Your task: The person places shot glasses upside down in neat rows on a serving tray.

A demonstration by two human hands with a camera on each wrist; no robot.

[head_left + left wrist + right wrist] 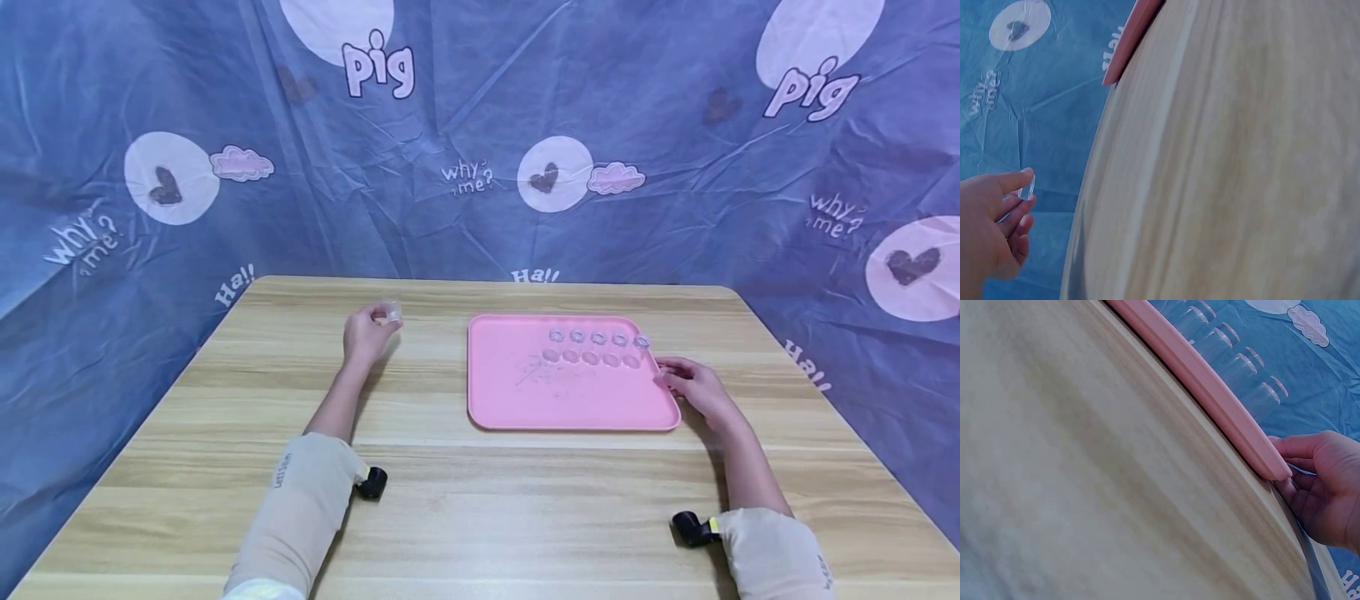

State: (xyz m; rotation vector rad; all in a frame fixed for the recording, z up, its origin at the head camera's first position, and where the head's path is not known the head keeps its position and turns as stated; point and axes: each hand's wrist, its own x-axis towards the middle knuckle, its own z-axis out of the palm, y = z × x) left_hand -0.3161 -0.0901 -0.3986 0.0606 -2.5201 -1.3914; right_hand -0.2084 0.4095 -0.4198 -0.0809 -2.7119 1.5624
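Observation:
My left hand is raised over the far left of the table and pinches a small clear piece between thumb and fingers. In the left wrist view, that clear piece shows as a see-through rim at the fingertips; its exact kind is unclear. My right hand grips the right edge of a pink tray, thumb on the rim. Several small clear round containers stand in rows on the tray's back right part. The right wrist view shows them as see-through cylinders above the pink rim.
The wooden table reaches back to a blue printed cloth hanging behind and on both sides. Each forearm has a sleeve with a black camera strapped on. Dark scuffs mark the tray's middle.

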